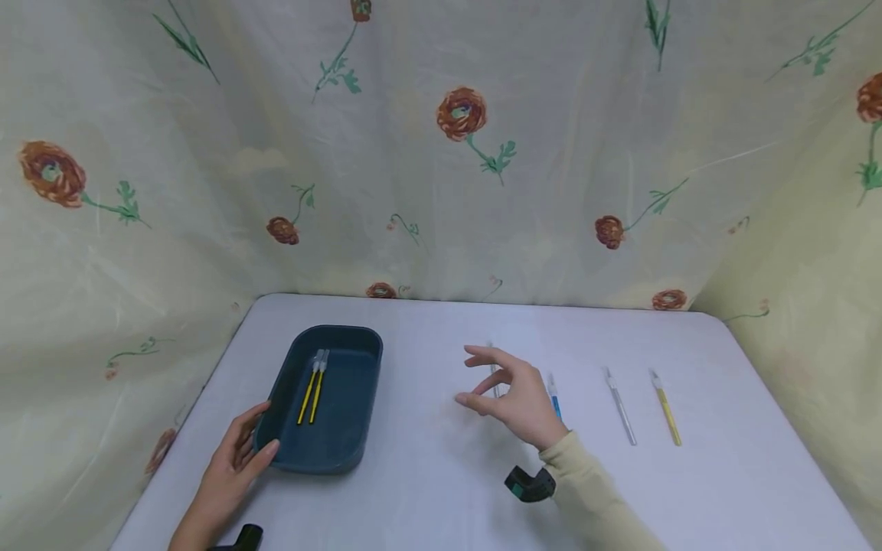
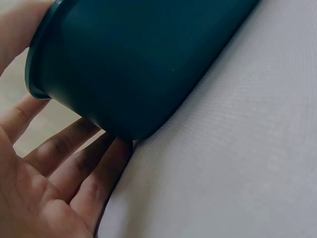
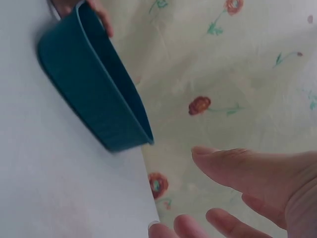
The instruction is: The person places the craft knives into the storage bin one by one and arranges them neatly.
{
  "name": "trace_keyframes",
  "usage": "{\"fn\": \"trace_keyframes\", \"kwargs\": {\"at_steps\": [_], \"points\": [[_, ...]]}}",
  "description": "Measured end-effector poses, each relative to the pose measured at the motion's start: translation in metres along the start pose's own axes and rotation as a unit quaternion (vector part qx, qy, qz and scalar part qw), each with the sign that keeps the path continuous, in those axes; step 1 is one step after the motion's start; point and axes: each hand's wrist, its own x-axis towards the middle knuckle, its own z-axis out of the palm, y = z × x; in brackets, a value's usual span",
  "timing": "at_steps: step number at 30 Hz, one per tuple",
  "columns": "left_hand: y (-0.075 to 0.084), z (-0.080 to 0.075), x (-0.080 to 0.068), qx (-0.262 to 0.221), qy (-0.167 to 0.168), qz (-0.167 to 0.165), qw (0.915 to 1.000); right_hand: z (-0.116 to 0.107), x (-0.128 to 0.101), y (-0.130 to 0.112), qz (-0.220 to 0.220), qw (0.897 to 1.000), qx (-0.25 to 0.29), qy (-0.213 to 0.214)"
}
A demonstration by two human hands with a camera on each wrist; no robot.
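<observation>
My left hand (image 1: 230,467) holds the near left corner of a dark teal tray (image 1: 375,383), thumb at its rim. In the left wrist view the other fingers lie along the outer wall and under the edge of the tray (image 2: 124,64). Two yellow pen-like tools (image 1: 313,390) with pale tips lie side by side inside. Over the table, my right hand (image 1: 517,394) is held with thumb and fingers apart and nothing between them. Past its fingers a slim pen-like tool (image 1: 493,371) is partly hidden. A blue one (image 1: 554,398) is partly covered by the hand.
To the right on the white table (image 1: 441,505) lie a silver pen-like tool (image 1: 622,407) and a yellow one (image 1: 666,409), both with clear tips. A flowered cloth (image 1: 537,229) hangs behind the table and at both sides.
</observation>
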Motion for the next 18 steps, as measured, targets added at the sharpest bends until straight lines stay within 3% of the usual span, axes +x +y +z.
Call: {"fn": "trace_keyframes", "kwargs": {"at_steps": [10,18], "points": [[0.0,0.0,0.0,0.0,0.001,-0.005,1.0,-0.025,0.016,0.026,0.001,1.0,-0.019,0.01],[0.0,0.0,-0.001,0.002,0.006,0.005,1.0,-0.034,0.03,0.049,0.05,0.998,-0.034,0.008]]}}
